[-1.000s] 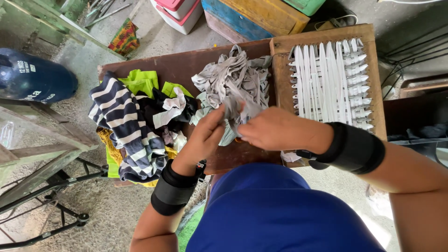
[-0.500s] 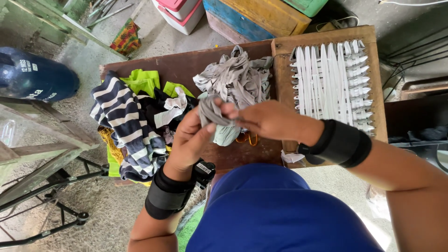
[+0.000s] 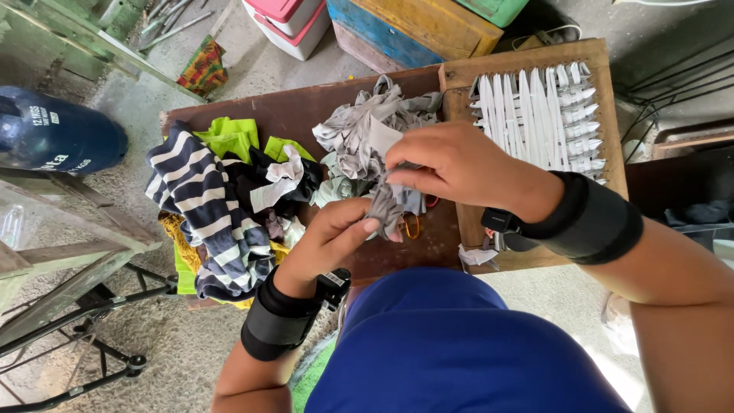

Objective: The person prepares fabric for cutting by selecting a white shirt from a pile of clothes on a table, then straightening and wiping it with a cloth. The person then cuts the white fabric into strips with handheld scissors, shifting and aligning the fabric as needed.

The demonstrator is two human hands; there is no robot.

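Both hands work a grey cloth strip (image 3: pixel 386 210) above a brown wooden table (image 3: pixel 306 107). My left hand (image 3: pixel 332 241) pinches the strip's lower end between thumb and fingers. My right hand (image 3: pixel 455 164) pinches its upper part, just in front of a heap of grey cloth strips (image 3: pixel 367 126). Each wrist wears a black band. Right of the hands lies a wooden frame (image 3: pixel 604 84) with white strips (image 3: pixel 543 115) stretched across it in rows.
A navy and white striped cloth (image 3: pixel 202 206), lime green scraps (image 3: pixel 229 134) and black and white rags lie on the table's left. A dark blue gas cylinder (image 3: pixel 53 134) lies at the left, coloured boxes (image 3: pixel 405 23) stand beyond the table, and a metal stand (image 3: pixel 69 306) is at the lower left.
Both hands have lifted the grey strip from the heap and drawn it out between them; my right hand moved up and right, my left hand stayed below it.
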